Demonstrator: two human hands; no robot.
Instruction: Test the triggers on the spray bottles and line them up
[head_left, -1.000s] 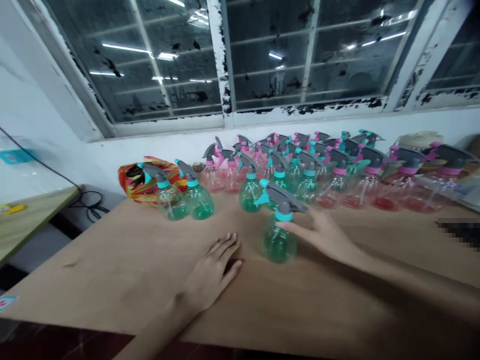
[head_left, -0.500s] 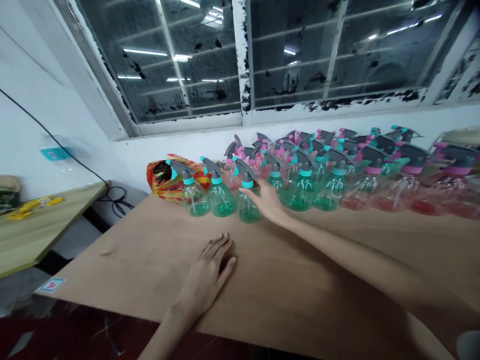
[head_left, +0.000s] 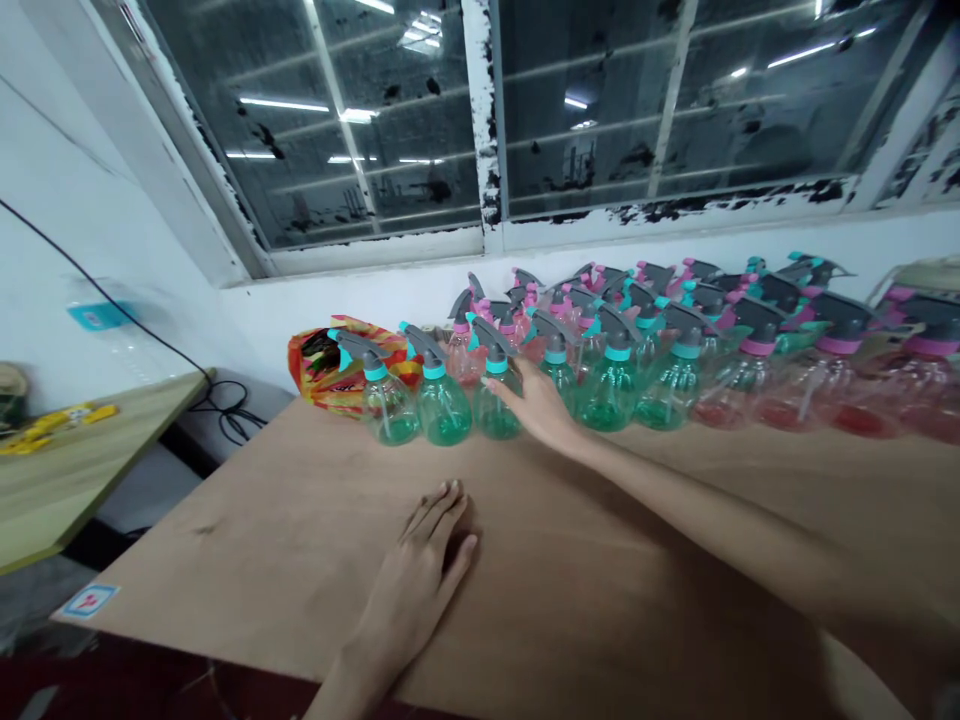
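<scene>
My right hand [head_left: 546, 408] reaches over the wooden table [head_left: 285, 560] and is closed around a green spray bottle [head_left: 498, 412] with a grey and turquoise trigger head. The thumb lies across the bottle's front near the neck; the other fingers are partly hidden behind it. The bottle stands upright on the tabletop. To its left are two similar spray bottles, the nearer one [head_left: 444, 410] and one farther left [head_left: 391, 412]. Nearer to me, my left hand [head_left: 420, 565] lies flat on the table, fingers stretched out, holding nothing.
Several green and pink spray bottles [head_left: 609, 395] stand in rows along the wall, stretching to the right. A red and yellow plastic bag [head_left: 326, 385] lies behind the leftmost bottles. Another table [head_left: 67, 480] with yellow pieces stands at left, near black cable [head_left: 232, 410].
The gripped spray bottle has shifted slightly back toward the row, with my right hand around it. My left hand stays on the table. The view has tilted a little.
</scene>
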